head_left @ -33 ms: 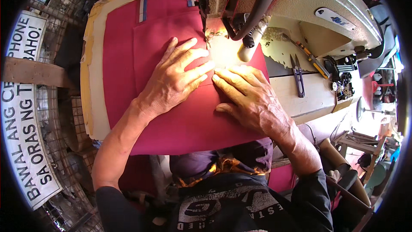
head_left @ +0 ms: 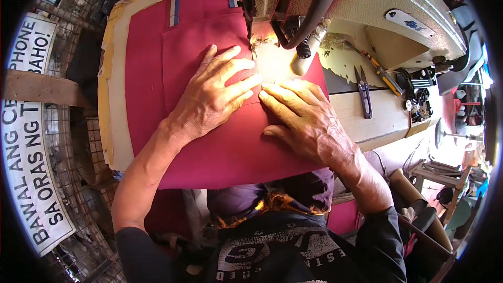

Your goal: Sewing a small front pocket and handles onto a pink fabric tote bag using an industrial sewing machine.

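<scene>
Left hand (head_left: 212,102) and right hand (head_left: 306,120) lay open, fingers spread flat, pressing smooth crimson fabric (head_left: 209,147) before the sewing machine (head_left: 335,5); 2 fingertips nearly met.

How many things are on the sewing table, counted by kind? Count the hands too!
Bare hands pressing flat on the cloth: 2, the left hand and the right hand
Dark red fabric pieces spread on the table: 1
Beige metal sewing machines: 1
Small dark thread snips: 1
Yellow-handled screwdrivers: 1
Total: 6
</scene>
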Demonstrator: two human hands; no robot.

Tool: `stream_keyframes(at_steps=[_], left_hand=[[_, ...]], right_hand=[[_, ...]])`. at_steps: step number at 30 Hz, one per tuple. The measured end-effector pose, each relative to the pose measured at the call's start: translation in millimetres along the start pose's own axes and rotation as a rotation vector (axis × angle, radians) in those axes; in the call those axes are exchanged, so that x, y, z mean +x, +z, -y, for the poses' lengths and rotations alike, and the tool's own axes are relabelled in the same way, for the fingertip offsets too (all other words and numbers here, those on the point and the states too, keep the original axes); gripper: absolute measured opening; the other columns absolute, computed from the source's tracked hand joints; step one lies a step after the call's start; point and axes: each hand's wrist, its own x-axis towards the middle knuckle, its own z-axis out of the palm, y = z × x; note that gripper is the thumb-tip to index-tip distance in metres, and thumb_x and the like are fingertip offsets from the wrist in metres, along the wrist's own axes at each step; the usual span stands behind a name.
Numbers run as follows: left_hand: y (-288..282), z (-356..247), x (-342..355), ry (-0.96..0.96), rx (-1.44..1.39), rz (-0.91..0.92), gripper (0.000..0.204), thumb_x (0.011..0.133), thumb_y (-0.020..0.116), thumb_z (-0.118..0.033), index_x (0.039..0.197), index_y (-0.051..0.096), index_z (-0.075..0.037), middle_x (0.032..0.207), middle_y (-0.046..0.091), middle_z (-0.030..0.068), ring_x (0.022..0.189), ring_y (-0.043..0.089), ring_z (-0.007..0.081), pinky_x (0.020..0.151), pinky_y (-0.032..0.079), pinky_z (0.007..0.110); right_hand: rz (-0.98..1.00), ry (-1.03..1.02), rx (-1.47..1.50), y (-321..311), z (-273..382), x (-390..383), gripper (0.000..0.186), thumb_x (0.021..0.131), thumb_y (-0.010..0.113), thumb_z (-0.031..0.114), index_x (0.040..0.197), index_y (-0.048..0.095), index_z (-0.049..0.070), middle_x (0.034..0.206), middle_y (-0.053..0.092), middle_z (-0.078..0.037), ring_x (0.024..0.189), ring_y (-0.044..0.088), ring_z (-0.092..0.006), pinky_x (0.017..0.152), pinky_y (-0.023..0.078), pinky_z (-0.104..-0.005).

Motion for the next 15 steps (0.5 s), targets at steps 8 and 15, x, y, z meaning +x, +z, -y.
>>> stream_keyframes(at_steps=[8, 15], left_hand=[[-1, -1, -2, 0.012, -0.018, -0.008, 0.033, 0.084, 0.077, -0.009, 0.116, 0.073, -0.009, 0.129, 0.060, 0.0095, 0.131, 0.054, 0.0336, 0.117, 0.036, 0.057], [-8, -5, -17, -0.110, -0.101, -0.082, 0.036, 0.078, 0.082, -0.010, 0.113, 0.074, -0.006, 0.105, 0.063, 0.0052, 0.097, 0.059, 0.0248, 0.092, 0.051, 0.039]], right_hand=[[-0.099, 0.113, 0.222, 13, -17, 26, 0.022, 0.082, 0.076, 0.018, 0.100, 0.068, 0.007, 0.098, 0.066, -0.011, 0.086, 0.061, -0.0338, 0.075, 0.048, -0.0470], [-0.193, 0.136, 0.382, 20, -21, 25, 0.017, 0.081, 0.081, 0.017, 0.091, 0.072, 0.007, 0.091, 0.068, -0.012, 0.092, 0.063, -0.0346, 0.080, 0.052, -0.0443]])
